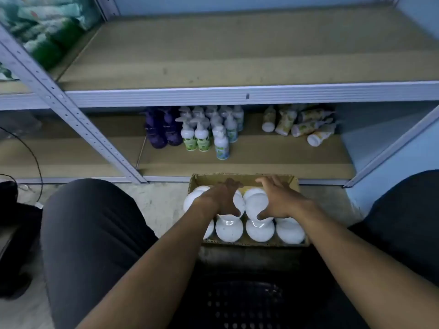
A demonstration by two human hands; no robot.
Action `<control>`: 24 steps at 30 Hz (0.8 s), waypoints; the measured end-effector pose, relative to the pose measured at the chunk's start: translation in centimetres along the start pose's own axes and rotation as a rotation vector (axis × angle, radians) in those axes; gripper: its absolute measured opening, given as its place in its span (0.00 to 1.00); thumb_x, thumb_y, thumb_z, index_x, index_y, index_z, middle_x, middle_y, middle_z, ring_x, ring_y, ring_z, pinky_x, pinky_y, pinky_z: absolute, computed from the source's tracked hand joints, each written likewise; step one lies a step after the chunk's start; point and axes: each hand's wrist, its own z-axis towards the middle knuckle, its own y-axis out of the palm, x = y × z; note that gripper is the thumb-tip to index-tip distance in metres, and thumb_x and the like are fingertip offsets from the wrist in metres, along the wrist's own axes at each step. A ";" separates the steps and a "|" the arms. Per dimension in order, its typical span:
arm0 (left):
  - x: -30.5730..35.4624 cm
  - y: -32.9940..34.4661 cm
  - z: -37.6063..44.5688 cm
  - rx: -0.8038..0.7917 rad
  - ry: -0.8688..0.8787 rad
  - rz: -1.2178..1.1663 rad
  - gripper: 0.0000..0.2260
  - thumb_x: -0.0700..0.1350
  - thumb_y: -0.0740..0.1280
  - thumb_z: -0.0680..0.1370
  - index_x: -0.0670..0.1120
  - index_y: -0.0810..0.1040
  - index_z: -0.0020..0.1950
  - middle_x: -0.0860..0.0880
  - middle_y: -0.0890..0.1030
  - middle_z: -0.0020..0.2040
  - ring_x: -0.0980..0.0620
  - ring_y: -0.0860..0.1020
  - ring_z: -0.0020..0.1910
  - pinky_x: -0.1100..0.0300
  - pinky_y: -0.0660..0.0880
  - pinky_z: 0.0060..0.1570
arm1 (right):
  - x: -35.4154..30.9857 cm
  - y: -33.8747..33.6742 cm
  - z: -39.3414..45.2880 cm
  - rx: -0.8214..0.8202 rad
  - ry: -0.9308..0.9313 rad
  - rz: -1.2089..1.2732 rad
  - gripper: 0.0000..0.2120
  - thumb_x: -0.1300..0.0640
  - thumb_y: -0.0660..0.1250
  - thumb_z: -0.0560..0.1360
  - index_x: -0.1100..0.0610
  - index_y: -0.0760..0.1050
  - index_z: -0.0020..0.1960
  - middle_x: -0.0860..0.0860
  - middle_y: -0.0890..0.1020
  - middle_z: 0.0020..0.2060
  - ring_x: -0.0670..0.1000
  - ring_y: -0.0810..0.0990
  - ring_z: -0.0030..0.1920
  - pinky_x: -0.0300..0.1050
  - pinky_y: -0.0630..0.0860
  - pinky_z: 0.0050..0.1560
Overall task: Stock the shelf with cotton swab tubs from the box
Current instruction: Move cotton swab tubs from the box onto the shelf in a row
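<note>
- Black perforated plastic stool (240,302) sits lowest in the view, between the person's two grey-trousered knees.
- Just beyond it, an open brown cardboard box (244,179) stands on the pale floor in front of the bottom shelf, holding round white-lidded cotton swab tubs (229,230) packed upright in rows.
- Left hand (222,200) reaches into the box, fingers and thumb curled round one white tub near the middle, gripping it.
- Right hand (278,199) grips the neighbouring white tub (255,205), thumb on the near side and fingers spread over the far side.
- Wide brown board of the grey metal shelf (237,55) lies above and behind the box.
- On the lower shelf stand purple pump bottles (164,131), white pump bottles with green and blue labels (204,136), and, further right, cream bottles (301,127), several of them lying on their sides.
- Green and white packets (45,27) are stacked at the upper left, blurred.
</note>
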 end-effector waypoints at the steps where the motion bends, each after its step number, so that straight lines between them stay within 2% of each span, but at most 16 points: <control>1: 0.0 0.1 0.3 -0.020 -0.003 0.003 0.42 0.51 0.76 0.72 0.51 0.57 0.80 0.47 0.60 0.79 0.44 0.64 0.75 0.54 0.66 0.69 | 0.1 0.2 0.2 0.013 0.000 -0.004 0.51 0.45 0.80 0.64 0.46 0.53 0.77 0.50 0.58 0.74 0.58 0.62 0.73 0.54 0.72 0.62; 5: -1.0 0.9 1.9 -0.048 -0.010 0.029 0.45 0.52 0.77 0.71 0.50 0.54 0.81 0.48 0.57 0.79 0.40 0.57 0.77 0.46 0.65 0.71 | 0.9 1.7 1.1 0.070 0.004 -0.047 0.49 0.41 0.78 0.64 0.46 0.55 0.77 0.51 0.61 0.72 0.58 0.63 0.72 0.52 0.70 0.62; 7: -1.6 1.6 2.6 -0.071 -0.009 0.047 0.47 0.54 0.77 0.70 0.50 0.53 0.81 0.48 0.56 0.80 0.41 0.57 0.78 0.46 0.65 0.71 | 1.1 2.5 1.6 0.069 -0.003 -0.050 0.49 0.40 0.78 0.64 0.47 0.55 0.77 0.51 0.62 0.72 0.58 0.65 0.71 0.52 0.72 0.61; 10: -2.0 2.7 3.3 -0.121 0.008 0.093 0.50 0.57 0.78 0.69 0.49 0.52 0.81 0.47 0.55 0.79 0.41 0.57 0.77 0.46 0.64 0.72 | 1.4 3.2 1.9 0.051 -0.007 -0.071 0.51 0.40 0.79 0.63 0.47 0.54 0.77 0.51 0.61 0.73 0.59 0.65 0.71 0.54 0.71 0.64; 14: -2.0 3.8 3.9 -0.125 0.025 0.166 0.50 0.58 0.78 0.68 0.48 0.53 0.80 0.46 0.57 0.78 0.41 0.59 0.76 0.44 0.66 0.70 | 1.4 4.2 2.5 0.062 -0.012 -0.185 0.51 0.40 0.77 0.65 0.48 0.53 0.78 0.53 0.63 0.73 0.60 0.67 0.69 0.56 0.65 0.69; 18: -1.9 4.8 3.9 -0.091 0.011 0.299 0.48 0.56 0.78 0.68 0.48 0.54 0.79 0.46 0.58 0.78 0.40 0.59 0.75 0.45 0.70 0.67 | 1.6 5.2 3.2 0.036 0.011 -0.254 0.49 0.41 0.76 0.67 0.49 0.52 0.78 0.53 0.60 0.74 0.61 0.65 0.71 0.61 0.58 0.73; 24: -1.8 5.6 4.1 -0.022 -0.020 0.383 0.44 0.51 0.77 0.69 0.48 0.55 0.78 0.44 0.60 0.75 0.40 0.64 0.71 0.47 0.73 0.62 | 1.3 6.3 3.6 0.069 0.008 -0.335 0.41 0.46 0.72 0.72 0.50 0.54 0.77 0.54 0.62 0.73 0.57 0.65 0.73 0.65 0.47 0.76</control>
